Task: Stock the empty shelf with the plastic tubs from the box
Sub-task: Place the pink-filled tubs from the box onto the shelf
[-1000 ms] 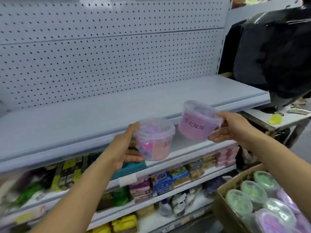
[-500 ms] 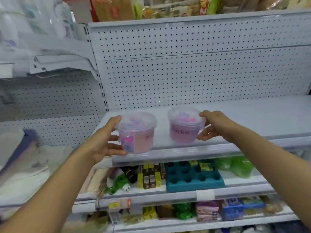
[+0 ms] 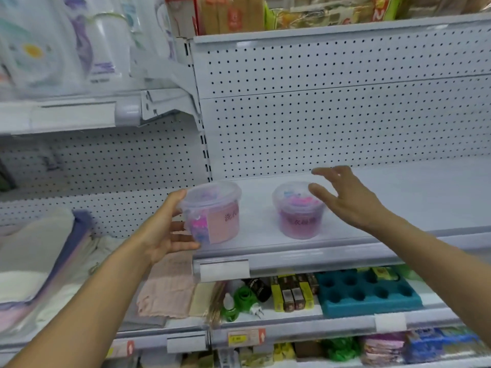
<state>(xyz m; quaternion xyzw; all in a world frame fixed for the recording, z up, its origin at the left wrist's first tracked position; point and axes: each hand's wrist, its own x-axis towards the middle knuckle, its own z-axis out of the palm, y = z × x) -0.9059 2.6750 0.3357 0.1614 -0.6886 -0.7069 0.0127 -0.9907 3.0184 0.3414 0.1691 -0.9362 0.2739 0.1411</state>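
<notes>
Two lidded pink tubs (image 3: pixel 212 213) (image 3: pixel 299 211) upright (left one gripped) on shelf (image 3: pixel 398 197)

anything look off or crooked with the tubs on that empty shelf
Nothing stands out. The right tub sits upright on the shelf, lid on, with the open right hand beside it. The left tub is upright in the left hand at the shelf's left end. No spills.

Both forearms are showing bare from elbow to wrist, with no sleeve reaching into view. The left hand (image 3: pixel 162 229) and right hand (image 3: pixel 348 197) are wearing no gloves, rings or watch.
</notes>
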